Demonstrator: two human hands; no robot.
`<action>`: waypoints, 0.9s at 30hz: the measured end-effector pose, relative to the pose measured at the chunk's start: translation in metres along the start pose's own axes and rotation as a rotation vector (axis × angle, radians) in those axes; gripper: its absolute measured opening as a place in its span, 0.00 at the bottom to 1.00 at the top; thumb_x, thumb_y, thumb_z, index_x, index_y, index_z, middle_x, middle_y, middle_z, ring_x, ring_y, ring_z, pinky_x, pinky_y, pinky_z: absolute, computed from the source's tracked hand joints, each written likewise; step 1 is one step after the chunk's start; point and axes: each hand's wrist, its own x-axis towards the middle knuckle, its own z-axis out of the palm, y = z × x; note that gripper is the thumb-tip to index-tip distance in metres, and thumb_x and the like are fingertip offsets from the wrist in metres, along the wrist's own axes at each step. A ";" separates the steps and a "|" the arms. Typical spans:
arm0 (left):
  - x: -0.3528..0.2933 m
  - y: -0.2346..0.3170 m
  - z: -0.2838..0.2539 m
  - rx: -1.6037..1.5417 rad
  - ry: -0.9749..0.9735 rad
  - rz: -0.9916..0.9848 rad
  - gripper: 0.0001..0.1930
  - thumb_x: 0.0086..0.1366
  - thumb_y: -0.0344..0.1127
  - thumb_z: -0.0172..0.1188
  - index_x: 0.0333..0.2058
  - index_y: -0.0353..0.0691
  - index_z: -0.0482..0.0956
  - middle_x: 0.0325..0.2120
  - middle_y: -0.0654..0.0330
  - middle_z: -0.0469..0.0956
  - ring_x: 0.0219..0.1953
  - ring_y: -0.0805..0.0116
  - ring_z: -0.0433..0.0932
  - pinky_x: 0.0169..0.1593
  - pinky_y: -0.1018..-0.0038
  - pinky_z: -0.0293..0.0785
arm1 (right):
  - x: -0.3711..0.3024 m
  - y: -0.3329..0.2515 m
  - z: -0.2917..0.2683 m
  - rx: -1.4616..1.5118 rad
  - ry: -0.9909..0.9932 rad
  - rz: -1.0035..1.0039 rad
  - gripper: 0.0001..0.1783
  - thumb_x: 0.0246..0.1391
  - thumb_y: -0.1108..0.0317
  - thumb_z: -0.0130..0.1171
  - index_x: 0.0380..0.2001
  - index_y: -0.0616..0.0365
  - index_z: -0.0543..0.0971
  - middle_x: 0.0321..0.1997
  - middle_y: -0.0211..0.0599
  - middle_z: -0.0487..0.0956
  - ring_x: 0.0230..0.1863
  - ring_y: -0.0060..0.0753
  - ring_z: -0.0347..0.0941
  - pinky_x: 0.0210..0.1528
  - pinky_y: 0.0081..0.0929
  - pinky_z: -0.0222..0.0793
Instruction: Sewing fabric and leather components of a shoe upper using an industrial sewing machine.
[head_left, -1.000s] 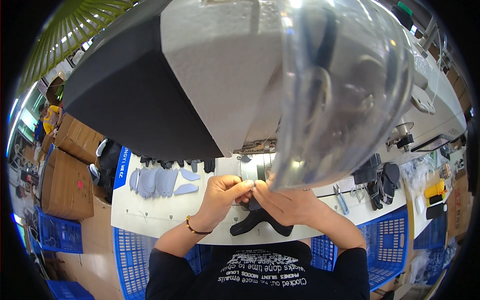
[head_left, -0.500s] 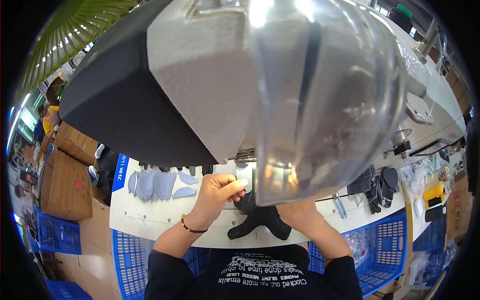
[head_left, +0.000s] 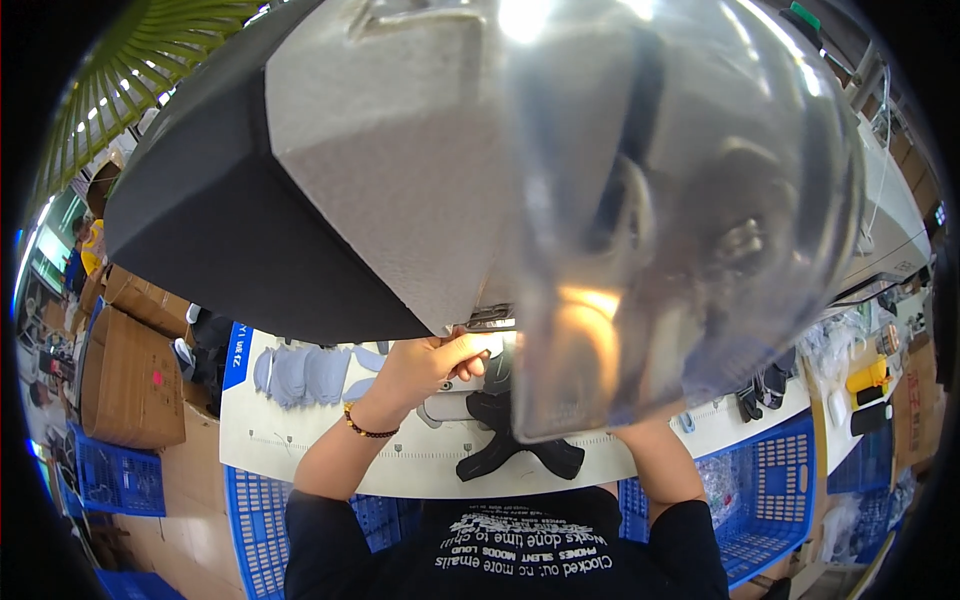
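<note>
My left hand (head_left: 437, 366) is closed in a pinch just below the head of a sewing machine (head_left: 390, 180). What its fingertips hold, if anything, is too small to tell. My right forearm (head_left: 655, 455) reaches in from the lower right, while the hand is behind the machine's clear curved shield (head_left: 690, 260), blurred, its fingers not readable. Between my arms lies a black fabric piece (head_left: 520, 455) with spread ends, its far part running up toward the machine. Left of my left hand, several grey curved fabric pieces (head_left: 310, 375) lie on the white tabletop (head_left: 270, 425).
Blue plastic baskets (head_left: 765, 500) stand under the table's front edge on both sides. Blue-handled snips (head_left: 686, 422) and black parts (head_left: 765, 385) lie at the right. Cardboard boxes (head_left: 135, 380) stand at the left, with a person in yellow (head_left: 93, 245) beyond.
My left hand has moved up closer to the machine head. The view has shifted, so the machine and shield look larger and cover more of my right hand. The black piece's near ends stay put.
</note>
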 end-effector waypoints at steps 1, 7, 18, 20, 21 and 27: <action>0.001 0.001 -0.002 0.034 -0.039 -0.049 0.12 0.56 0.38 0.51 0.26 0.34 0.76 0.18 0.64 0.73 0.21 0.83 0.66 0.25 0.87 0.62 | -0.001 0.001 -0.001 -0.001 0.000 0.001 0.12 0.33 0.73 0.58 0.28 0.56 0.74 0.28 0.34 0.74 0.32 0.33 0.71 0.36 0.26 0.65; 0.000 0.008 -0.009 -0.012 -0.193 -0.081 0.13 0.57 0.41 0.51 0.28 0.35 0.75 0.20 0.64 0.73 0.22 0.83 0.66 0.27 0.88 0.61 | 0.001 -0.005 -0.004 -0.080 -0.069 0.014 0.13 0.33 0.74 0.57 0.29 0.56 0.74 0.28 0.33 0.74 0.32 0.33 0.70 0.37 0.25 0.64; 0.005 -0.002 -0.006 -0.060 -0.131 0.011 0.10 0.54 0.38 0.54 0.23 0.36 0.75 0.19 0.65 0.72 0.22 0.81 0.67 0.28 0.86 0.62 | -0.020 0.010 0.017 -0.652 -0.050 -0.323 0.13 0.33 0.73 0.51 0.29 0.60 0.73 0.31 0.40 0.72 0.33 0.40 0.68 0.32 0.34 0.64; 0.006 -0.007 -0.005 -0.060 -0.111 0.040 0.10 0.53 0.38 0.55 0.23 0.36 0.75 0.18 0.66 0.71 0.22 0.81 0.67 0.27 0.86 0.62 | -0.024 0.009 0.017 -0.679 -0.053 -0.311 0.15 0.31 0.72 0.51 0.30 0.61 0.73 0.33 0.40 0.71 0.34 0.40 0.68 0.33 0.35 0.63; 0.006 -0.010 -0.006 -0.035 -0.055 0.021 0.10 0.53 0.38 0.56 0.22 0.36 0.75 0.17 0.66 0.71 0.21 0.81 0.67 0.27 0.86 0.62 | -0.024 0.008 0.017 -0.678 -0.054 -0.311 0.15 0.31 0.72 0.51 0.30 0.61 0.73 0.33 0.40 0.71 0.34 0.40 0.68 0.33 0.35 0.63; 0.003 0.002 -0.001 -0.070 -0.001 0.057 0.09 0.51 0.36 0.58 0.21 0.36 0.76 0.15 0.66 0.71 0.19 0.81 0.67 0.25 0.86 0.63 | -0.017 0.005 0.016 -0.764 -0.047 -0.271 0.13 0.32 0.73 0.51 0.29 0.60 0.73 0.34 0.39 0.71 0.36 0.41 0.67 0.35 0.36 0.63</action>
